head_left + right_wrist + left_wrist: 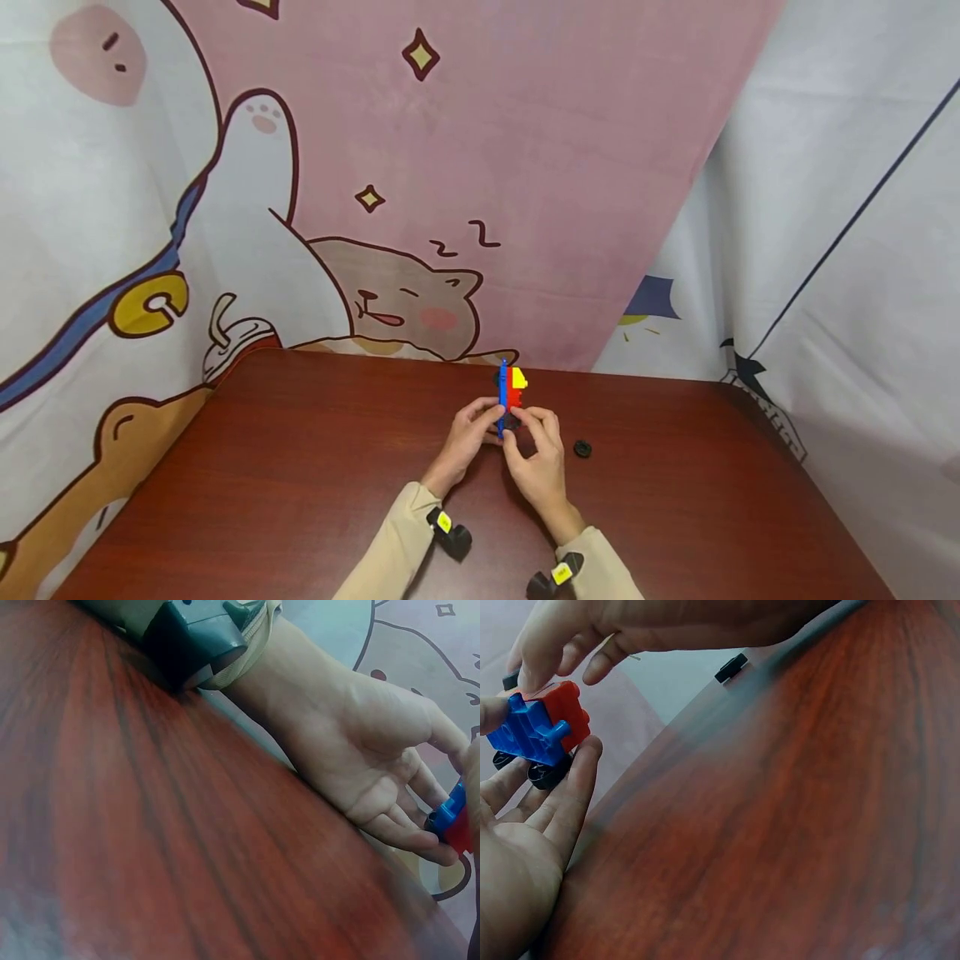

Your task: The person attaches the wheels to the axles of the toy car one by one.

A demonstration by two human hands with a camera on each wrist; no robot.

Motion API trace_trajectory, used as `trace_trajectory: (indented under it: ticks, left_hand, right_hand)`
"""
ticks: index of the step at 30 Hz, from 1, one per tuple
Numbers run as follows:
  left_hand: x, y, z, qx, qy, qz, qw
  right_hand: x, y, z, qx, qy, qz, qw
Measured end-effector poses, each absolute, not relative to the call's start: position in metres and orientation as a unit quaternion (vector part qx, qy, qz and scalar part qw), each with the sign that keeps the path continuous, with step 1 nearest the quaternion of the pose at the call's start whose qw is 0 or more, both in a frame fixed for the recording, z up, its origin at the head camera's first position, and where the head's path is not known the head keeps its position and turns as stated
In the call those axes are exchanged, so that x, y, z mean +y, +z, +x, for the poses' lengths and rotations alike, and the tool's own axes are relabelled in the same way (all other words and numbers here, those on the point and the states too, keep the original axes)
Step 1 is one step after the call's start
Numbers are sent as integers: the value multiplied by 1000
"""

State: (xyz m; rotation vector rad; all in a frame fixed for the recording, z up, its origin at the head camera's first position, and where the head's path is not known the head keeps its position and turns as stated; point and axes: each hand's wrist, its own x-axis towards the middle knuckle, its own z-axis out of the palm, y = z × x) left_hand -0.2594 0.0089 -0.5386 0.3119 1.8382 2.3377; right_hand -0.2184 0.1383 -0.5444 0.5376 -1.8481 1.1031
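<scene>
A small toy vehicle (504,387) with a blue base, red body and yellow part is held above the table, tilted on end. My left hand (459,446) grips its blue base (529,733), thumb on one side and fingers on the other. Black wheels (549,774) are fitted along the base in the left wrist view. My right hand (542,471) pinches a black wheel (512,422) against the toy's near end. At the right edge of the right wrist view, only a part of the toy (450,814) shows beside the left hand (360,750).
A loose black wheel (582,448) lies on the dark red-brown wooden table (300,467), to the right of my right hand. Behind the table hangs a cloth (570,167) printed with cartoon animals. Each wrist carries a black camera (453,537).
</scene>
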Motion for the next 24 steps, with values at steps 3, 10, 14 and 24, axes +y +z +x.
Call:
trace_trajectory:
  ticks: [3, 10, 14, 24]
  left_hand:
    - [9, -539, -259, 618, 776, 101, 73]
    - [9, -539, -259, 615, 776, 112, 76]
    - [8, -539, -260, 616, 776, 115, 77]
    - [6, -541, -260, 615, 773, 127, 92]
  right_hand:
    - [140, -548, -220, -752, 446, 220, 432]
    - [140, -549, -221, -749, 448, 217, 437]
    - [139, -549, -222, -749, 442, 221, 441]
    - [141, -548, -220, -765, 444, 212, 415]
